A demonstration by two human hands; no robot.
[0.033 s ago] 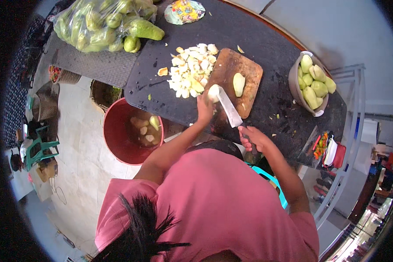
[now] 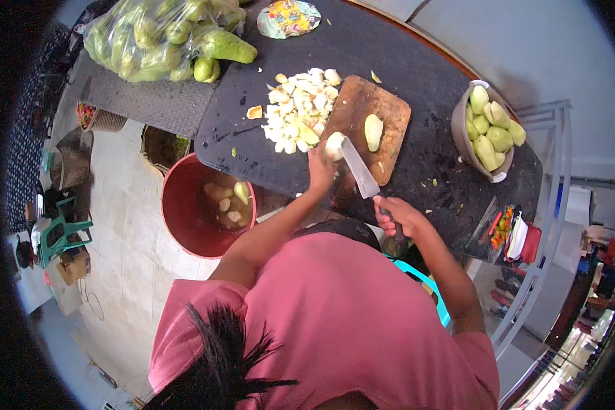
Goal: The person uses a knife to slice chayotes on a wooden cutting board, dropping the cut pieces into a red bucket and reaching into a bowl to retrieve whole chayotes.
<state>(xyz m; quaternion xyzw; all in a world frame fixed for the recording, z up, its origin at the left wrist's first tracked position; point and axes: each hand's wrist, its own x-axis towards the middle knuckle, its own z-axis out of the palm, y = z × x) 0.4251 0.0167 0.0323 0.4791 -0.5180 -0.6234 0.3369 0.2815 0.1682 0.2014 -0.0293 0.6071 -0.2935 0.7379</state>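
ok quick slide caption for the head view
Left hand steadies a peeled fruit on the wooden cutting board while the right hand holds a knife.

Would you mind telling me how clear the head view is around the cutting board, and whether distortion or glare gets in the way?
Head view: even daylight, no strong glare; the brown wooden cutting board and steel knife blade read sharply. Fisheye bends the dark countertop edge, and a black vignette rings the frame. The left hand and right hand show no evident motion blur.
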